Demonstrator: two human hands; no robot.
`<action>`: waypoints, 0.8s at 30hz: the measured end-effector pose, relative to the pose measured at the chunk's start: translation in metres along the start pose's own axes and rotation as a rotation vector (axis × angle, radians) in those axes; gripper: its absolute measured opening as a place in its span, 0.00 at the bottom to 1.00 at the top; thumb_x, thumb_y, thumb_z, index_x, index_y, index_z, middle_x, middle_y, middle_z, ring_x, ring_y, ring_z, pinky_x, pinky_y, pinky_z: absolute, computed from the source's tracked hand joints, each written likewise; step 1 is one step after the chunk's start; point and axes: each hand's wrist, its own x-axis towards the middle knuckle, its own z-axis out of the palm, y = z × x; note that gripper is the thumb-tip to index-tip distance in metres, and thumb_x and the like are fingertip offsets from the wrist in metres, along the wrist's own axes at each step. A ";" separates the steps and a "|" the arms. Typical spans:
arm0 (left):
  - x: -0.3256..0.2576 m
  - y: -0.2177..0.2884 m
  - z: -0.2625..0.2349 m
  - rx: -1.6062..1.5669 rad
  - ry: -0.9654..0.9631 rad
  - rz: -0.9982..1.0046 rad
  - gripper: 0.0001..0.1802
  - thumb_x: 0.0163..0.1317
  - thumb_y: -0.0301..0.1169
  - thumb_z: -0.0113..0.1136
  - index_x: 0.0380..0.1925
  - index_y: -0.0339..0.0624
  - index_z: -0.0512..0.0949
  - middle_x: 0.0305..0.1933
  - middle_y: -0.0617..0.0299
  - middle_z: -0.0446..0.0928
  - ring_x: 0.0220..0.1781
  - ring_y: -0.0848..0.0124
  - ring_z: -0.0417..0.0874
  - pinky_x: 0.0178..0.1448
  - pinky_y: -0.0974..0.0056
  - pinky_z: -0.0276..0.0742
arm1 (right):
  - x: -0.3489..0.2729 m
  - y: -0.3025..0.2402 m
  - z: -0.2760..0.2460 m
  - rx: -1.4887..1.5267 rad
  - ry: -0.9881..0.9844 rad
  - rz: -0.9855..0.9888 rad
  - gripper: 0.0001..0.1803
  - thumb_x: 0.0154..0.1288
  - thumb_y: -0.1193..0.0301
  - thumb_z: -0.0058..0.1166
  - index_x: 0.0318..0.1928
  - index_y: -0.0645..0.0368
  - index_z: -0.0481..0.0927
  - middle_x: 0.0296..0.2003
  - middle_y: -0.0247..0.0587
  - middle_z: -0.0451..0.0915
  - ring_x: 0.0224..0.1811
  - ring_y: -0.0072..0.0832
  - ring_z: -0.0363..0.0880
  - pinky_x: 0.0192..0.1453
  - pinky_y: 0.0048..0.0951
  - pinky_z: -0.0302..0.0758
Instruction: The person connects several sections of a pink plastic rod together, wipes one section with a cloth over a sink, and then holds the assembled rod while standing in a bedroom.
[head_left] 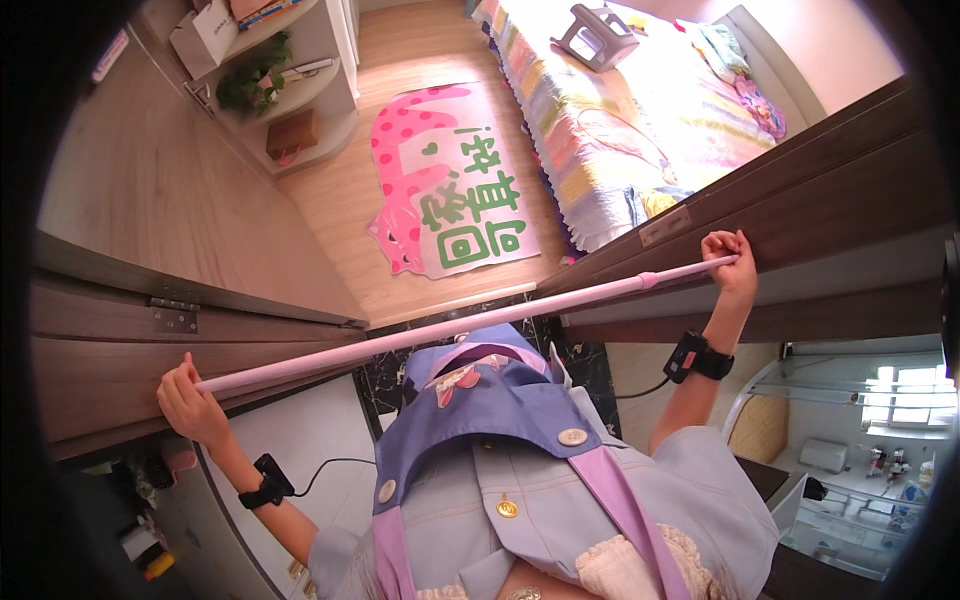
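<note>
A long pink telescopic rod (430,330) stretches across the doorway in front of my chest, its right end higher in the picture than its left. My left hand (190,405) is closed about the thick left end, beside the left door frame (100,365). At the thinner right end, my right hand (732,260) pinches the rod close to the right door frame (800,215). A collar (648,281) marks where the thick tube meets the thin one. The rod's very tips are partly hidden by my fingers.
Beyond the doorway lies a pink mat (405,150) with green lettering on the wooden floor. A bed (590,130) with a grey step stool (597,40) stands at the far right. Left are an open door (180,190) and corner shelves (315,95); a mirror (850,450) hangs lower right.
</note>
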 end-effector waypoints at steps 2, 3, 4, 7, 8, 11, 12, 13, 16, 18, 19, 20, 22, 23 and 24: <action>-0.006 -0.007 0.008 -0.053 0.007 0.043 0.06 0.55 0.24 0.60 0.29 0.41 0.72 0.27 0.60 0.72 0.28 0.63 0.72 0.34 0.62 0.69 | 0.003 -0.001 -0.008 0.194 -0.099 0.127 0.20 0.63 0.69 0.51 0.18 0.54 0.57 0.15 0.28 0.54 0.18 0.21 0.57 0.25 0.23 0.59; -0.010 -0.008 0.015 -0.110 0.016 0.094 0.06 0.55 0.25 0.60 0.30 0.41 0.72 0.27 0.60 0.72 0.27 0.63 0.71 0.32 0.62 0.68 | 0.008 -0.003 -0.013 0.174 -0.090 0.138 0.18 0.63 0.69 0.50 0.20 0.56 0.60 0.16 0.30 0.57 0.17 0.21 0.56 0.21 0.20 0.56; -0.020 -0.009 0.018 -0.109 0.007 0.100 0.06 0.55 0.25 0.60 0.30 0.41 0.72 0.27 0.60 0.72 0.27 0.63 0.71 0.32 0.62 0.68 | 0.006 0.006 -0.009 0.174 -0.080 0.140 0.18 0.63 0.69 0.50 0.20 0.56 0.60 0.16 0.30 0.57 0.17 0.21 0.56 0.21 0.20 0.56; -0.050 -0.005 0.020 -0.167 -0.121 -0.068 0.06 0.56 0.27 0.60 0.32 0.42 0.73 0.26 0.58 0.74 0.26 0.62 0.73 0.29 0.61 0.69 | 0.014 0.020 -0.012 -0.189 -0.277 -0.012 0.13 0.65 0.63 0.47 0.32 0.62 0.71 0.25 0.35 0.70 0.22 0.25 0.65 0.29 0.24 0.66; -0.055 -0.002 0.020 -0.165 -0.136 -0.067 0.06 0.56 0.27 0.60 0.32 0.42 0.73 0.26 0.58 0.74 0.26 0.62 0.73 0.29 0.61 0.69 | 0.018 0.022 -0.016 -0.195 -0.266 -0.005 0.13 0.65 0.63 0.47 0.32 0.62 0.71 0.25 0.35 0.70 0.22 0.25 0.65 0.29 0.24 0.66; -0.059 0.010 0.022 -0.248 -0.260 -0.008 0.04 0.56 0.28 0.60 0.30 0.43 0.75 0.24 0.58 0.74 0.23 0.60 0.72 0.26 0.59 0.68 | 0.042 0.028 -0.034 -0.239 -0.243 -0.157 0.23 0.68 0.61 0.29 0.52 0.63 0.70 0.46 0.43 0.76 0.42 0.33 0.75 0.51 0.38 0.71; -0.067 0.014 0.027 -0.274 -0.234 0.017 0.03 0.57 0.28 0.59 0.29 0.43 0.75 0.23 0.57 0.73 0.22 0.59 0.72 0.26 0.58 0.67 | 0.049 0.036 -0.032 -0.255 -0.236 -0.131 0.21 0.68 0.65 0.30 0.51 0.64 0.70 0.46 0.40 0.76 0.43 0.32 0.74 0.50 0.37 0.72; -0.072 0.021 0.031 -0.254 -0.272 -0.003 0.03 0.56 0.28 0.59 0.26 0.43 0.74 0.21 0.57 0.71 0.22 0.59 0.71 0.25 0.58 0.66 | 0.062 0.045 -0.032 -0.230 -0.171 -0.102 0.20 0.68 0.65 0.30 0.51 0.64 0.70 0.45 0.39 0.77 0.42 0.31 0.75 0.49 0.37 0.72; -0.079 0.047 0.051 -0.233 -0.401 -0.049 0.08 0.51 0.25 0.58 0.18 0.43 0.70 0.17 0.57 0.66 0.19 0.58 0.69 0.23 0.56 0.64 | 0.115 0.076 -0.035 -0.175 -0.039 0.005 0.13 0.67 0.67 0.41 0.44 0.60 0.75 0.37 0.36 0.77 0.37 0.29 0.74 0.43 0.34 0.72; -0.078 0.062 0.068 -0.240 -0.416 -0.053 0.09 0.50 0.24 0.58 0.16 0.43 0.68 0.16 0.56 0.66 0.19 0.58 0.69 0.23 0.56 0.64 | 0.147 0.094 -0.014 -0.133 0.057 0.066 0.10 0.62 0.66 0.51 0.41 0.58 0.75 0.35 0.34 0.76 0.36 0.27 0.74 0.42 0.34 0.72; -0.074 0.070 0.079 -0.237 -0.423 -0.073 0.11 0.49 0.24 0.57 0.15 0.42 0.66 0.16 0.56 0.65 0.19 0.58 0.68 0.22 0.56 0.64 | 0.167 0.101 -0.001 -0.183 0.153 0.008 0.10 0.61 0.65 0.54 0.39 0.57 0.75 0.33 0.33 0.76 0.35 0.27 0.74 0.40 0.33 0.72; -0.069 0.076 0.090 -0.218 -0.444 -0.073 0.11 0.49 0.24 0.56 0.14 0.42 0.65 0.16 0.55 0.65 0.19 0.57 0.69 0.22 0.56 0.64 | 0.188 0.107 0.012 -0.229 0.249 -0.050 0.09 0.59 0.65 0.56 0.36 0.56 0.75 0.30 0.32 0.75 0.33 0.26 0.73 0.39 0.33 0.72; -0.051 0.095 0.111 -0.247 -0.459 -0.102 0.11 0.49 0.25 0.57 0.15 0.41 0.65 0.15 0.55 0.65 0.19 0.56 0.69 0.23 0.56 0.65 | 0.226 0.114 0.035 -0.340 0.204 -0.214 0.08 0.58 0.67 0.57 0.32 0.54 0.74 0.25 0.32 0.72 0.30 0.26 0.72 0.36 0.34 0.72; -0.042 0.099 0.124 -0.262 -0.450 -0.085 0.11 0.49 0.25 0.57 0.15 0.41 0.65 0.15 0.55 0.65 0.19 0.56 0.69 0.23 0.56 0.65 | 0.239 0.113 0.049 -0.379 0.176 -0.234 0.08 0.57 0.69 0.58 0.29 0.53 0.71 0.21 0.32 0.70 0.27 0.26 0.70 0.34 0.34 0.71; -0.035 0.105 0.138 -0.302 -0.484 -0.099 0.11 0.49 0.25 0.57 0.16 0.41 0.65 0.16 0.55 0.65 0.20 0.56 0.69 0.24 0.56 0.65 | 0.258 0.111 0.061 -0.424 0.177 -0.211 0.09 0.57 0.69 0.59 0.29 0.53 0.71 0.20 0.32 0.69 0.26 0.25 0.70 0.33 0.34 0.71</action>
